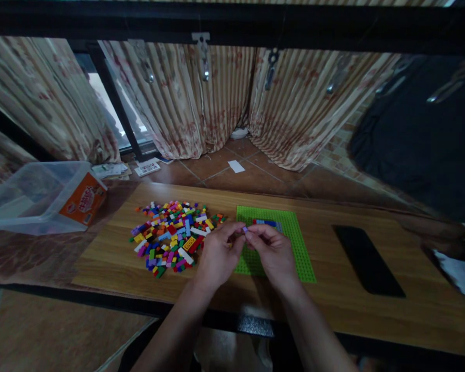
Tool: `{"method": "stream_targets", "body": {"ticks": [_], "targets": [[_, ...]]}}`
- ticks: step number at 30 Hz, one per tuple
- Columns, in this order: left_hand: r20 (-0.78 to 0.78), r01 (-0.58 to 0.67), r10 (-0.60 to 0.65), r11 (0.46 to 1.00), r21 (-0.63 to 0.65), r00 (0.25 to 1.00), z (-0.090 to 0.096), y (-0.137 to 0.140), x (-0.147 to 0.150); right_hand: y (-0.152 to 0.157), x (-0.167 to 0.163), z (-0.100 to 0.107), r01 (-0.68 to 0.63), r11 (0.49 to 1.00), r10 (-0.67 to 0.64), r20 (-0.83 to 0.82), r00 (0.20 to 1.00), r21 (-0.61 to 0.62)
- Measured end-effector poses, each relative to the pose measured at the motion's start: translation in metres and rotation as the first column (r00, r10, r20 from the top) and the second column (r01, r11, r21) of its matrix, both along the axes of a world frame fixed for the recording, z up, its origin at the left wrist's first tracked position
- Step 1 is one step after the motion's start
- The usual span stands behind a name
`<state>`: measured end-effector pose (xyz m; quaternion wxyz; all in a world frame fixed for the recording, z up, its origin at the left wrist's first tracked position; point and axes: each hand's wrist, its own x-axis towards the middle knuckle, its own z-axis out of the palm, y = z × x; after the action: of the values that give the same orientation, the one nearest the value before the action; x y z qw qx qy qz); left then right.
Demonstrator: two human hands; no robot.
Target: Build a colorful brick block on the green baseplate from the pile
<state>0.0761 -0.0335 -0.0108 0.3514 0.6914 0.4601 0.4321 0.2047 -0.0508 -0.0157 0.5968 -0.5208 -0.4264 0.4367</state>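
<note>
A small purple toy brick is pinched between the fingertips of my left hand and my right hand, which meet in front of me. Both hands hover over the left and middle part of a green studded baseplate. Blue and red bricks sit on the plate behind my right fingers, partly hidden by them. To the left of my left hand lies a loose pile of many-coloured bricks.
A clear plastic bin with an orange label stands at the table's left. On the right of the wooden tabletop lies a flat black panel, with white paper beyond. Curtains hang behind.
</note>
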Motion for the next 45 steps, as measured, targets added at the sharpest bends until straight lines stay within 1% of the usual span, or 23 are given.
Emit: {"method": "stream_targets", "body": {"ticks": [3, 8, 13, 16, 19, 22, 25, 27, 28, 30, 32, 34, 39, 42, 45], "targets": [[-0.054, -0.017, 0.02, 0.998, 0.062, 0.998, -0.002, 0.001, 0.006, 0.0, 0.006, 0.001, 0.033, 0.999, -0.033, -0.001, 0.999, -0.023], [-0.096, 0.009, 0.001, 0.995, 0.103, 0.995, -0.005, 0.003, 0.013, -0.001, 0.014, 0.004, 0.026, 0.999, -0.025, 0.008, 1.0, -0.041], [-0.124, -0.024, 0.041, 0.99, 0.139, 0.991, -0.006, 0.0, 0.024, -0.003, 0.022, 0.002, 0.024, 0.999, -0.023, 0.038, 0.999, -0.041], [-0.164, -0.046, 0.069, 0.989, 0.139, 0.984, -0.008, -0.002, 0.03, -0.004, 0.029, -0.003, -0.008, 0.998, 0.014, 0.107, 0.994, -0.059], [-0.207, -0.049, 0.075, 0.991, 0.127, 0.975, -0.01, -0.003, 0.031, -0.005, 0.036, -0.006, -0.081, 0.993, 0.095, 0.175, 0.98, -0.088], [-0.217, 0.001, 0.019, 0.996, 0.09, 0.976, -0.011, -0.003, 0.031, -0.007, 0.043, -0.006, -0.118, 0.99, 0.136, 0.271, 0.953, -0.081], [-0.187, 0.042, -0.032, 0.998, 0.053, 0.982, -0.012, -0.004, 0.029, -0.007, 0.049, -0.004, -0.117, 0.992, 0.123, 0.403, 0.907, -0.039], [-0.184, 0.056, -0.05, 0.998, 0.029, 0.982, -0.013, -0.004, 0.027, -0.005, 0.056, -0.003, -0.096, 0.995, 0.093, 0.46, 0.883, -0.016], [-0.194, 0.065, -0.061, 0.998, 0.017, 0.979, -0.014, -0.005, 0.026, -0.004, 0.059, -0.003, -0.064, 0.998, 0.06, 0.473, 0.879, -0.007], [-0.235, 0.081, -0.08, 0.997, -0.008, 0.969, -0.017, -0.006, 0.025, 0.0, 0.068, -0.005, 0.053, 0.999, -0.046, 0.465, 0.884, -0.002], [-0.279, 0.079, -0.083, 0.997, -0.028, 0.957, -0.019, -0.007, 0.024, 0.002, 0.076, -0.007, 0.194, 0.981, -0.166, 0.434, 0.886, -0.021], [-0.319, 0.065, -0.073, 0.997, -0.034, 0.945, -0.02, -0.008, 0.025, 0.004, 0.081, -0.01, 0.265, 0.963, -0.224, 0.414, 0.882, -0.044], [-0.423, 0.002, -0.003, 1.0, -0.002, 0.906, -0.023, -0.008, 0.03, 0.003, 0.077, -0.01, 0.214, 0.976, -0.166, 0.488, 0.857, -0.043], [-0.472, 0.007, 0.0, 1.0, 0.013, 0.882, -0.024, -0.007, 0.032, 0.002, 0.073, -0.008, 0.207, 0.977, -0.147, 0.526, 0.838, -0.058], [-0.486, 0.018, -0.004, 1.0, 0.024, 0.874, -0.025, -0.005, 0.034, 0.001, 0.073, -0.006, 0.191, 0.979, -0.119, 0.547, 0.829, -0.075]]}}
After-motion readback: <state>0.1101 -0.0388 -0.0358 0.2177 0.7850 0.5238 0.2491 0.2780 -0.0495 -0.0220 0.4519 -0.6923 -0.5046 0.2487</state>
